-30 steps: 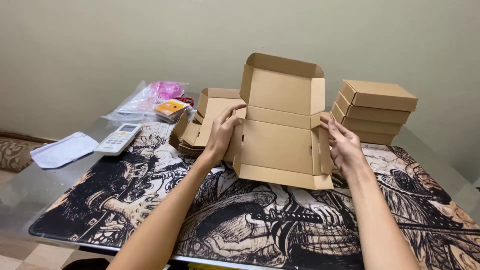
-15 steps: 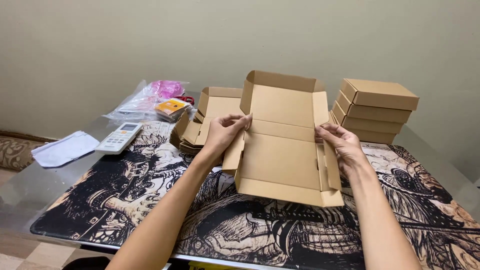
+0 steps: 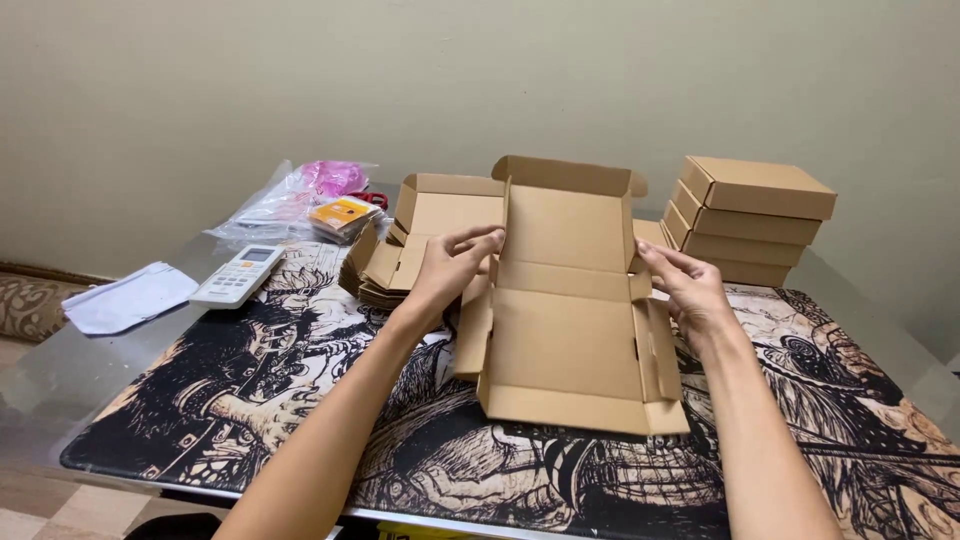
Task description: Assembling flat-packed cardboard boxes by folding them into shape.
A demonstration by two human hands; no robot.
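Note:
A brown cardboard mailer box [image 3: 565, 340] lies partly unfolded on the illustrated desk mat [image 3: 300, 400], its lid standing up at the back and its side flaps loose. My left hand [image 3: 450, 270] holds the box's left edge near the lid fold, fingers pinching the left flap. My right hand [image 3: 685, 285] presses against the right side at the same height, fingers on the right flap. The front wall of the box is folded up.
A stack of flat unfolded boxes [image 3: 420, 240] lies behind my left hand. Three assembled closed boxes [image 3: 750, 215] are stacked at the back right. A white remote control [image 3: 238, 275], clear plastic bags with pink and orange items [image 3: 310, 200] and a white pouch [image 3: 125, 298] sit at the left.
The box has been lowered and laid flatter on the mat, its lid tipping back. Both hands have slid along its sides toward the lid fold.

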